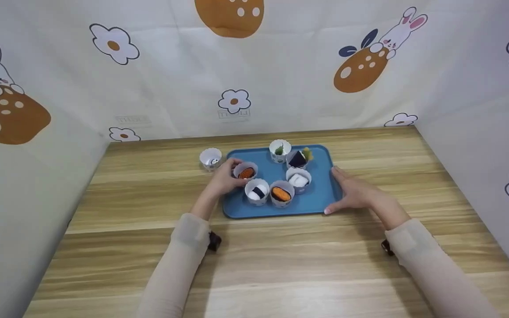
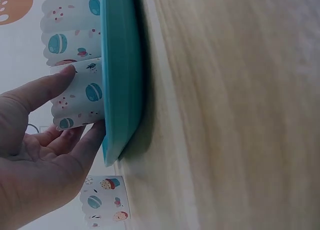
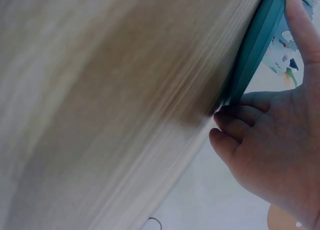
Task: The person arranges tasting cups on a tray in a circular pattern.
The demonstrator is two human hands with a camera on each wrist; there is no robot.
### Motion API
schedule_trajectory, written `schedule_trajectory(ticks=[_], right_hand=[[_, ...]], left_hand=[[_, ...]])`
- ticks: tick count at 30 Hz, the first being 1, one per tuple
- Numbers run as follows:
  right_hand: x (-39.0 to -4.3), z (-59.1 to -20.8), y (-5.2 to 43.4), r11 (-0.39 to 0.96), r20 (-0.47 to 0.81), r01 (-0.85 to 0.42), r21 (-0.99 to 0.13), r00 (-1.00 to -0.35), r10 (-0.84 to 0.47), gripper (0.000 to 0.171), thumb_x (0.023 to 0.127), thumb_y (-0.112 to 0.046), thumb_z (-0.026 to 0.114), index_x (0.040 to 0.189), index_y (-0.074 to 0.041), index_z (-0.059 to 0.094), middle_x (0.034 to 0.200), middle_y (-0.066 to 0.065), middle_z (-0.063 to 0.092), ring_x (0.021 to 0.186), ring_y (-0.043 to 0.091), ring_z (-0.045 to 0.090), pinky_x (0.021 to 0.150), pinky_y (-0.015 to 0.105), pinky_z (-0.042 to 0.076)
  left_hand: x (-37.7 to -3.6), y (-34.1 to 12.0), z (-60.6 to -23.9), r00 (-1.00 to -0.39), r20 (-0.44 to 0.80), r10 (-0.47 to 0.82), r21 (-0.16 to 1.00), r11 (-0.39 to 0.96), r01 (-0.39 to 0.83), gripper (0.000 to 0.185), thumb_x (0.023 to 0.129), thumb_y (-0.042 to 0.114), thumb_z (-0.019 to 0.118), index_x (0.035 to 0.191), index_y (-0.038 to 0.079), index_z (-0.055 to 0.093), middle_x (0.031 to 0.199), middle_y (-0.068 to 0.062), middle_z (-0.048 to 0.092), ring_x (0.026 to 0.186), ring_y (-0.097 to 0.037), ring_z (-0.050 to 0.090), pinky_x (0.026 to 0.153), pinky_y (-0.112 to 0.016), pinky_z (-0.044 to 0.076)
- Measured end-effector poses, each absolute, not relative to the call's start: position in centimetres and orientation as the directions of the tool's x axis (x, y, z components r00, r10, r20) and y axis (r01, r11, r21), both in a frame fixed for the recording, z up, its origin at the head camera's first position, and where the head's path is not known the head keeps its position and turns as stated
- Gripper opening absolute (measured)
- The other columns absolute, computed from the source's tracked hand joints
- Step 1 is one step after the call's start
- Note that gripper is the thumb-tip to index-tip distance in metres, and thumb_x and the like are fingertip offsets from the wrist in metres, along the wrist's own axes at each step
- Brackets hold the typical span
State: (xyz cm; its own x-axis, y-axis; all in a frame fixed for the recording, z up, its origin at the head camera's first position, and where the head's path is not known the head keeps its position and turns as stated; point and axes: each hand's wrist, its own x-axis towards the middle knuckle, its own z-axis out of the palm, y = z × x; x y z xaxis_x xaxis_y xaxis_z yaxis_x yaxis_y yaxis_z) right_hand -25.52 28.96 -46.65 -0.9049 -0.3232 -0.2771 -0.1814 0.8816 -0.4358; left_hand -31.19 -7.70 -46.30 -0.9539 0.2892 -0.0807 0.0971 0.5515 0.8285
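My left hand (image 1: pixel 226 177) grips a printed paper cup (image 2: pixel 80 92) at the left end of the blue tray (image 1: pixel 263 212), thumb on one side and fingers on the other. In that cup lies a toy sushi piece with a red top (image 1: pixel 246 173). My right hand (image 1: pixel 355 191) holds the tray's right end, thumb at the near corner and fingers along the side edge. Close by the left hand on the tray are a cup with a white piece and black band (image 1: pixel 257 192) and a cup with an orange-topped piece (image 1: pixel 281 194).
Also on the tray stand a cup with a white piece (image 1: pixel 298 180), a cup with a dark triangular piece (image 1: pixel 298 159) and a cup with something green (image 1: pixel 279 151). Another cup (image 1: pixel 210 159) stands on the wooden table (image 1: pixel 263 265), left of the tray. A patterned curtain (image 1: pixel 170 84) rises behind.
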Motion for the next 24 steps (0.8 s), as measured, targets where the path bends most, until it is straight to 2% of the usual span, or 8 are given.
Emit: schedule_trajectory(ticks=[15,24], right_hand=[[-25.5,-46.7,29.0,0.873,-0.261,-0.19,-0.45,-0.907,-0.332,0.134,0.069,-0.062,0.082,0.156,0.009,0.009,0.163,0.032,0.008,0.151,0.048,0.014,0.123,0.058,0.018],[-25.4,-46.6,29.0,0.874,-0.257,-0.193,-0.447,-0.908,-0.332,0.134,0.068,-0.063,0.082,0.156,0.009,0.01,0.163,0.032,0.009,0.15,0.048,0.015,0.123,0.057,0.019]], left_hand=[[-31.4,-8.2,-46.0,-0.934,-0.101,0.343,0.864,0.496,0.088,0.061,0.083,-0.004,0.073,0.137,-0.006,0.044,0.14,-0.028,0.051,0.134,-0.041,0.05,0.113,-0.048,0.041],[-31.3,-8.6,-45.3,-0.932,-0.151,0.328,0.878,0.478,0.025,0.064,0.084,0.001,0.076,0.14,-0.002,0.046,0.147,-0.022,0.048,0.138,-0.038,0.047,0.115,-0.046,0.041]])
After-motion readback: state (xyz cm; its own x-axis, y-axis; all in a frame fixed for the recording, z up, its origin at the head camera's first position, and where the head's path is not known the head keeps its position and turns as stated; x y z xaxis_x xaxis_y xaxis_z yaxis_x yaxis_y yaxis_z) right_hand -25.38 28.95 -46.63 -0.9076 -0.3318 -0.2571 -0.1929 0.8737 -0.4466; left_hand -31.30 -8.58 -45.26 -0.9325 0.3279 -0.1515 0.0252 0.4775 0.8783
